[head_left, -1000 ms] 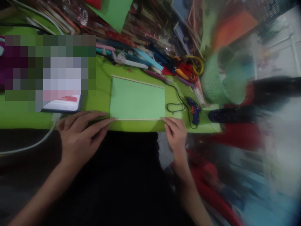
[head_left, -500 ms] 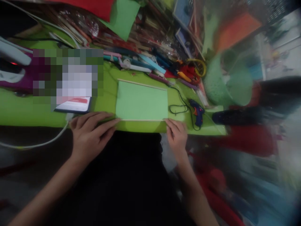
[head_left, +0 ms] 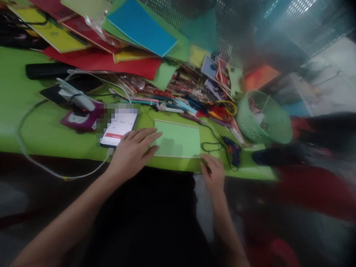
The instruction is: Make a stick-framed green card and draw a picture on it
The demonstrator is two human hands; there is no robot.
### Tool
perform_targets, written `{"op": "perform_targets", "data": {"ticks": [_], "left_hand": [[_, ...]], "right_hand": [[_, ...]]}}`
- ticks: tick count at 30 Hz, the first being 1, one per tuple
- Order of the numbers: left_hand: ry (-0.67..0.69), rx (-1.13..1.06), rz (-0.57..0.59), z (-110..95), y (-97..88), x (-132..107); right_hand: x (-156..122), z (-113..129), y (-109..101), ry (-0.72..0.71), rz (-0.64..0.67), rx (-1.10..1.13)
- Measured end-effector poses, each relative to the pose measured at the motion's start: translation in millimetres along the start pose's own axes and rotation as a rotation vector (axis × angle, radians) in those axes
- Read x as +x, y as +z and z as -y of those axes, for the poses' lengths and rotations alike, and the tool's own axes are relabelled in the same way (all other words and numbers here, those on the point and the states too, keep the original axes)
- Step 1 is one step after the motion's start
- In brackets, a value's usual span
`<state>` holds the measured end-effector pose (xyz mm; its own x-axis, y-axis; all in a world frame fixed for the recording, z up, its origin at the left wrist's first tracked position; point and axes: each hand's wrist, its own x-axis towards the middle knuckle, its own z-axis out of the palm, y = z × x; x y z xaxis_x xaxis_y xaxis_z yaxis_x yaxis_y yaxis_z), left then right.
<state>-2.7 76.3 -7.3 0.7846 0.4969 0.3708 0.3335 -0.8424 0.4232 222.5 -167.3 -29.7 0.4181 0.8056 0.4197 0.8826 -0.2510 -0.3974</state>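
A light green sheet of paper (head_left: 180,142) lies flat on the green tabletop, a thin wooden stick (head_left: 178,124) along its far edge. A second thin stick (head_left: 175,157) runs along the near edge. My left hand (head_left: 135,152) is over the sheet's left side, fingers stretched out and holding nothing; whether they touch the paper I cannot tell. At the near right corner is my right hand (head_left: 214,172), its fingers loosely bent and a gap showing between thumb and forefinger. Right of the sheet lies a blue glue gun (head_left: 233,151) with its black cord.
A phone (head_left: 116,128) showing a timer lies left of the sheet, plugged into a white cable (head_left: 83,174). Behind are pens, scissors (head_left: 229,107), sticks and coloured sheets (head_left: 141,27). A green basket (head_left: 278,124) stands at the right, near the table edge.
My left hand has lifted off the near stick's left end and moved over the paper's left side. My right fingers have eased from the stick's right end. The view has tilted up and left.
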Motion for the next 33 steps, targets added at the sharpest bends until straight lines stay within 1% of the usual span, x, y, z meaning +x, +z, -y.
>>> {"op": "perform_targets", "data": {"ticks": [3, 6, 8, 11, 14, 16, 20, 22, 26, 29, 33], "left_hand": [[0.005, 0.047, 0.093, 2, 8.8, 30], [-0.014, 0.116, 0.211, 4, 21.3, 52], [-0.03, 0.132, 0.261, 6, 28.5, 60], [-0.051, 0.118, 0.268, 8, 34.8, 63], [-0.065, 0.127, 0.245, 10, 34.7, 58], [-0.059, 0.143, 0.224, 12, 31.0, 52], [-0.047, 0.152, 0.202, 13, 17.1, 33], [-0.042, 0.15, 0.212, 12, 9.8, 22], [-0.038, 0.124, 0.247, 6, 0.7, -2], [-0.079, 0.073, 0.263, -1, -2.1, -15], [-0.125, 0.008, 0.289, -10, -3.0, -23]], "right_hand": [[14, -9, -3, 0.046, 0.08, 0.0], [29, -20, -3, 0.089, 0.159, -0.039], [37, -26, -1, 0.108, 0.186, -0.076], [46, -35, 4, 0.121, 0.176, -0.113], [48, -40, 9, 0.122, 0.141, -0.117], [47, -43, 11, 0.123, 0.126, -0.107], [44, -46, 10, 0.132, 0.108, -0.039], [43, -47, 9, 0.135, 0.11, -0.016], [42, -44, 7, 0.127, 0.111, -0.019], [40, -40, 6, 0.099, 0.089, -0.026], [43, -31, 10, -0.002, 0.161, -0.036]]}}
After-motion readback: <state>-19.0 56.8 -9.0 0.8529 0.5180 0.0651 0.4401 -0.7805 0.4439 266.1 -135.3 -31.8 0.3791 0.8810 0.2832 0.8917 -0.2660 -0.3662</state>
